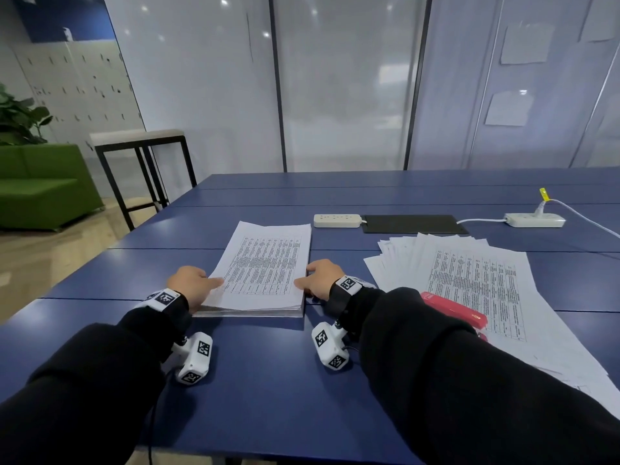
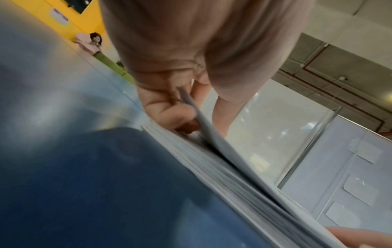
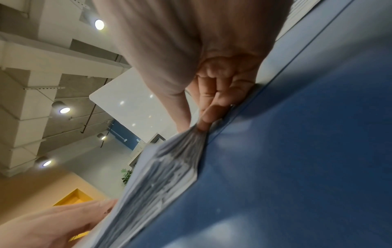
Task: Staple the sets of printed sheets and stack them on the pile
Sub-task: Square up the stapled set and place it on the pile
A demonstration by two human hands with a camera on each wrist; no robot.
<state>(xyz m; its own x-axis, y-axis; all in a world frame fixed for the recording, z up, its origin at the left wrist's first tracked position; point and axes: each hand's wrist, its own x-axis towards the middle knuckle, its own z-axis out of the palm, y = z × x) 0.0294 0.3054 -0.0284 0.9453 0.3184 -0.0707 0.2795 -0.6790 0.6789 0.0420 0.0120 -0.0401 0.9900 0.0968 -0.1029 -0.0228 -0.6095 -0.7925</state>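
Observation:
A thick pile of printed sheets (image 1: 265,270) lies on the blue table (image 1: 268,380) in front of me. My left hand (image 1: 198,281) holds its left edge, thumb on top. In the left wrist view the fingers (image 2: 169,114) curl under the top sheets (image 2: 222,151), lifted slightly off the pile (image 2: 212,172). My right hand (image 1: 318,276) grips the right edge; its fingers (image 3: 212,107) pinch the pile's (image 3: 165,176) edge against the thumb. A red stapler (image 1: 453,310) lies on fanned-out loose printed sheets (image 1: 476,276) to the right, partly behind my right sleeve.
Two white power strips (image 1: 337,220) (image 1: 535,219) and a black mat (image 1: 412,224) lie at the back of the table. The table's left edge runs near my left arm. A stool (image 1: 141,142) and green sofa (image 1: 43,186) stand beyond it.

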